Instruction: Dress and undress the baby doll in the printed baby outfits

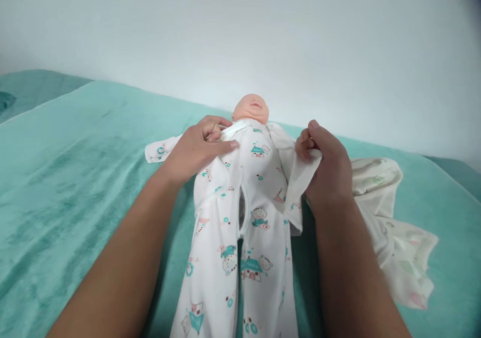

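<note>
A baby doll [252, 108] lies on its back, its head away from me. It wears white baby clothes [259, 178] printed with bears and little houses; the legs part below an opening at the crotch. My right hand [325, 160] pinches the loose front flap [306, 173] of the baby shirt and holds it out to the right. On the other side of the chest, my left hand [205, 145] has its fingers curled at the shirt's edge near the neck, thumb lying on the cloth. A sleeve [160, 150] sticks out beyond my left wrist.
The doll rests on a green plush blanket [93, 178], wrinkled on the left. Right of my right forearm lies a crumpled cream baby garment [394, 248] with pale prints. A plain white wall [240, 32] rises behind the blanket's far edge.
</note>
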Motion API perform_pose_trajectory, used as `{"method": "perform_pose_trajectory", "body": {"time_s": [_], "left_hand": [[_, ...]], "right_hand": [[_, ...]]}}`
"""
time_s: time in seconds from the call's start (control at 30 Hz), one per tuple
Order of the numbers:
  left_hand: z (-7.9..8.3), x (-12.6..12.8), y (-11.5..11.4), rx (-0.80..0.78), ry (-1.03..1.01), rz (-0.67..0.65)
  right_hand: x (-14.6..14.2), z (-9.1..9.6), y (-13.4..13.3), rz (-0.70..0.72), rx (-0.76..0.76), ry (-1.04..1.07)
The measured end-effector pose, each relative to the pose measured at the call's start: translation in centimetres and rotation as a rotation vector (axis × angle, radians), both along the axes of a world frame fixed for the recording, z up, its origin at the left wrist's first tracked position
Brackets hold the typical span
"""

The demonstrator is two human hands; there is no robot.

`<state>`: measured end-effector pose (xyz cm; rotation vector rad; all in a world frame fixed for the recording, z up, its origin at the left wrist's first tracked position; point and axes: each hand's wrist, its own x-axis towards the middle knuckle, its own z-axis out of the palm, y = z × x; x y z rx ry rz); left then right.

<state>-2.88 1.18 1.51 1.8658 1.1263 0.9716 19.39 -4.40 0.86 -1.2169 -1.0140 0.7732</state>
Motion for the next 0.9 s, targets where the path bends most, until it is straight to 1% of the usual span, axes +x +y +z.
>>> {"method": "perform_pose_trajectory", "body": {"time_s": [0.03, 0.1, 0.17, 0.23, 0.3, 0.4, 0.43, 0.47, 0.53, 0.6, 0.63, 0.7, 0.73, 0.8, 0.87, 0.9], "left_hand": [[-0.1, 0.0, 0.0, -0.017, 0.007, 0.057], [-0.2, 0.2, 0.1, -0.051, 0.038, 0.116], [-0.3, 0.4, 0.2, -0.058, 0.081, 0.132], [-0.6, 0.4, 0.5, -0.03, 0.115, 0.173], [-1.0, -0.2, 1.0, 0.018, 0.139, 0.304], [-1.9, -1.8, 2.2, 0.051, 0.218, 0.56], [-2.2, -2.3, 2.5, 0.052, 0.264, 0.61], [-2.4, -2.8, 2.7, 0.053, 0.31, 0.63], [-2.6, -3.3, 2.8, 0.077, 0.38, 0.626], [-2.5, -3.2, 2.6, 0.146, 0.411, 0.61], [-2.4, -2.9, 2.4, 0.191, 0.419, 0.595], [-2.1, -2.1, 2.0, 0.295, 0.423, 0.535], [-2.0, -1.5, 1.8, 0.345, 0.41, 0.487], [-1.9, -0.2, 1.5, 0.417, 0.353, 0.366], [-2.1, 1.0, 1.5, 0.41, 0.284, 0.229], [-2.4, 1.4, 1.6, 0.375, 0.26, 0.175]], "right_hand": [[0.2, -0.5, 0.4, -0.097, 0.018, 0.009], [0.2, -1.5, 1.0, -0.246, 0.043, 0.004], [-0.1, -2.1, 1.4, -0.273, -0.009, -0.103], [-0.5, -2.3, 1.5, -0.258, -0.107, -0.298], [-0.4, -2.4, 1.4, -0.262, -0.175, -0.447], [1.3, -3.2, 1.0, -0.304, -0.197, -0.495], [2.3, -3.7, 0.9, -0.326, -0.21, -0.504], [3.5, -4.2, 0.7, -0.358, -0.229, -0.524], [6.2, -5.2, 0.0, -0.418, -0.29, -0.618], [9.0, -5.8, -1.1, -0.494, -0.355, -0.776], [10.3, -5.8, -1.8, -0.522, -0.378, -0.849], [11.9, -5.6, -3.3, -0.566, -0.413, -0.912], [12.2, -5.3, -4.0, -0.586, -0.42, -0.908], [11.3, -4.3, -5.0, -0.616, -0.353, -0.892], [8.6, -2.9, -5.2, -0.582, -0.185, -0.893], [6.8, -2.0, -4.9, -0.499, -0.113, -0.891]]}}
